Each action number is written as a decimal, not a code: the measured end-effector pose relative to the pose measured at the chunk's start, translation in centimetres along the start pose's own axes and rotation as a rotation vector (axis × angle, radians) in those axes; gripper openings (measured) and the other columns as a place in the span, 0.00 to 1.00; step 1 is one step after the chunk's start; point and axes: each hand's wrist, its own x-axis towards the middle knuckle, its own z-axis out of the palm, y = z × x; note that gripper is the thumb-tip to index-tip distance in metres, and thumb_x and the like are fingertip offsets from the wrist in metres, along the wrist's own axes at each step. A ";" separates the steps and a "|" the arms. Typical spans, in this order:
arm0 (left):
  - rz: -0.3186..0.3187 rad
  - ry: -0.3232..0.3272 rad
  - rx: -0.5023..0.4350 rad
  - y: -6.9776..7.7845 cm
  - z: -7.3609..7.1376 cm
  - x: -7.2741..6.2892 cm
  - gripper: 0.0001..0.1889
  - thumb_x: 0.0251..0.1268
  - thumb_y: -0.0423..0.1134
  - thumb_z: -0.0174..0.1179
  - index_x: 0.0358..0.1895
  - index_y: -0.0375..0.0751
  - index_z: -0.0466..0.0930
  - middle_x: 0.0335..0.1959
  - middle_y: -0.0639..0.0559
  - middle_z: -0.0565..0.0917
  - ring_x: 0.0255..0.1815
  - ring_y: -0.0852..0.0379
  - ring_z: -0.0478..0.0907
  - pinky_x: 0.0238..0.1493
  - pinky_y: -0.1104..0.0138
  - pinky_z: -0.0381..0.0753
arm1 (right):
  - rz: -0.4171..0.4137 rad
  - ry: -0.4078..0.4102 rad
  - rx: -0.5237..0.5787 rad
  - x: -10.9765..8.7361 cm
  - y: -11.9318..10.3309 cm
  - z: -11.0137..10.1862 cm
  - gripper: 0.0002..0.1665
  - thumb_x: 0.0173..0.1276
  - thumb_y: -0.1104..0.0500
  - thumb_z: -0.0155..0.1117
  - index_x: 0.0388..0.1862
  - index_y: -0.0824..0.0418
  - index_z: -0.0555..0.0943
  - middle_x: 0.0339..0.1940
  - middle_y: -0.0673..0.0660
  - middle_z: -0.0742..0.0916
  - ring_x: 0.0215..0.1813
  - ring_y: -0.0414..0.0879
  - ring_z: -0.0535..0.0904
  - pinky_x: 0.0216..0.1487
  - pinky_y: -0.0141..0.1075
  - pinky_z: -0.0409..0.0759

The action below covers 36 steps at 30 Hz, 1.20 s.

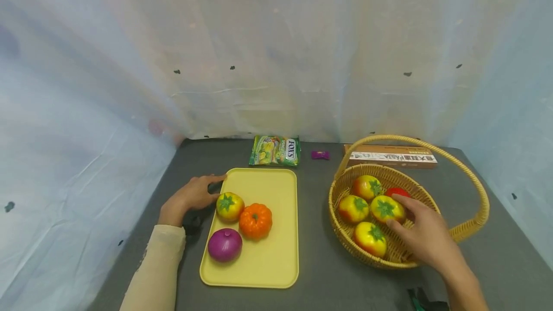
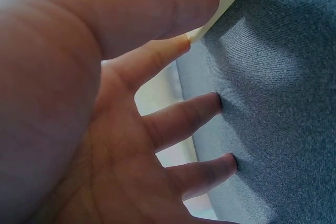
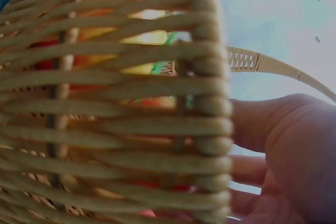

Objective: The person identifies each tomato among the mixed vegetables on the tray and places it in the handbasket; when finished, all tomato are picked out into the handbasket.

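My left hand is at the left rim of the yellow tray. In the left wrist view the thumb and forefinger touch that rim, while the other fingers rest straight on the grey tabletop. On the tray sit a yellow-red toy tomato, an orange toy pumpkin and a purple toy onion. My right hand reaches into the wicker basket, thumb and fingers on either side of a yellow-red tomato. In the right wrist view the basket's wall hides the fingertips.
Several other fruits lie in the basket, among them a red one. The basket's tall handle arches over them. Behind stand a green candy bag, a small purple packet and a brown pasta box.
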 end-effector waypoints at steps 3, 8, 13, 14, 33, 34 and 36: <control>-0.006 -0.002 -0.002 -0.1 0.0 0.0 0.34 0.80 0.47 0.63 0.86 0.50 0.68 0.85 0.26 0.64 0.85 0.20 0.58 0.81 0.27 0.61 | -0.006 -0.010 -0.043 0.2 -0.2 0.2 0.42 0.71 0.52 0.80 0.78 0.67 0.76 0.69 0.77 0.84 0.62 0.76 0.84 0.59 0.71 0.82; -0.007 -0.004 0.000 -0.3 0.1 0.0 0.35 0.80 0.47 0.64 0.86 0.50 0.68 0.85 0.26 0.64 0.85 0.20 0.57 0.81 0.27 0.60 | -0.034 0.016 -0.055 0.1 -0.7 0.7 0.43 0.68 0.50 0.82 0.77 0.64 0.78 0.68 0.74 0.86 0.65 0.76 0.83 0.62 0.72 0.80; -0.003 -0.003 0.001 -0.3 0.0 0.0 0.34 0.80 0.47 0.63 0.86 0.50 0.68 0.85 0.26 0.64 0.85 0.20 0.57 0.81 0.27 0.60 | -0.092 0.085 -0.004 0.0 -2.5 1.0 0.39 0.71 0.47 0.80 0.76 0.60 0.80 0.65 0.68 0.89 0.62 0.71 0.86 0.59 0.69 0.83; -0.005 -0.004 0.001 -0.3 0.0 0.0 0.34 0.80 0.47 0.63 0.86 0.50 0.68 0.85 0.26 0.64 0.85 0.20 0.57 0.81 0.27 0.60 | -0.114 0.102 0.012 0.1 -3.0 1.0 0.38 0.71 0.47 0.81 0.75 0.60 0.81 0.63 0.67 0.90 0.60 0.69 0.87 0.58 0.67 0.84; -0.016 -0.016 0.009 -0.4 0.1 0.4 0.35 0.81 0.48 0.63 0.86 0.51 0.67 0.85 0.27 0.64 0.85 0.20 0.57 0.81 0.28 0.60 | -0.474 -0.176 0.416 5.5 -17.1 9.6 0.37 0.68 0.42 0.81 0.73 0.52 0.85 0.71 0.52 0.89 0.67 0.57 0.89 0.71 0.55 0.85; -0.018 -0.016 0.009 -0.3 0.1 0.4 0.35 0.81 0.48 0.63 0.86 0.51 0.67 0.85 0.27 0.63 0.85 0.21 0.57 0.81 0.28 0.60 | -0.473 -0.207 0.421 5.8 -17.7 10.2 0.37 0.69 0.42 0.81 0.74 0.52 0.85 0.72 0.52 0.88 0.67 0.58 0.88 0.71 0.55 0.85; -0.022 -0.016 0.007 -0.2 0.0 0.3 0.35 0.80 0.47 0.64 0.86 0.51 0.68 0.85 0.27 0.64 0.85 0.21 0.57 0.81 0.28 0.60 | -0.481 -0.268 0.432 6.4 -18.9 11.4 0.38 0.70 0.42 0.80 0.75 0.52 0.84 0.73 0.51 0.87 0.69 0.59 0.87 0.72 0.55 0.84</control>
